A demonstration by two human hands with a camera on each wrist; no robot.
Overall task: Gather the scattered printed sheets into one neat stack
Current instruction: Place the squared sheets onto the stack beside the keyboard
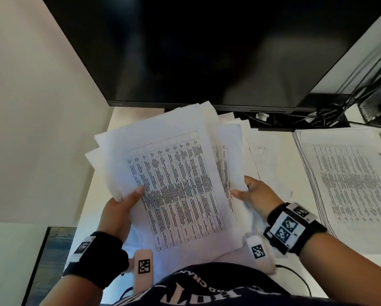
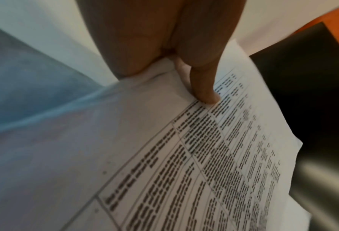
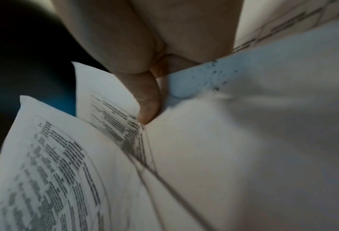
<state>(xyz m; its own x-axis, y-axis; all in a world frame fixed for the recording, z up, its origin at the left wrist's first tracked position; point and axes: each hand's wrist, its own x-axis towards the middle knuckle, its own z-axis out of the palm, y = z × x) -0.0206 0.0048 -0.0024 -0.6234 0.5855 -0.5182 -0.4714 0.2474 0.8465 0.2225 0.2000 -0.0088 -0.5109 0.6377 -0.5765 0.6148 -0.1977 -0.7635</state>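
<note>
White desk (image 1: 101, 195) under monitor (image 1: 207, 51); left hand (image 1: 119, 208) and right hand (image 1: 257, 195) pinch ragged bundle (image 1: 176, 184) by opposite long edges; long axis runs near-to-far; second stack (image 1: 348, 184) lies right, nearer right hand.

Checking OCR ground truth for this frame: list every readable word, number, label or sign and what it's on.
"LF": left wristband tag, sideways, likely but small.
Shirt lettering: upside down and cut off, not readable for sure.
Held sheets: printed table, text too blurred in all three views.
Stack on the desk: same kind of table, too small to read.
Wrist markers: black-and-white square codes, no words.
Monitor: dark, no text seen.
</note>
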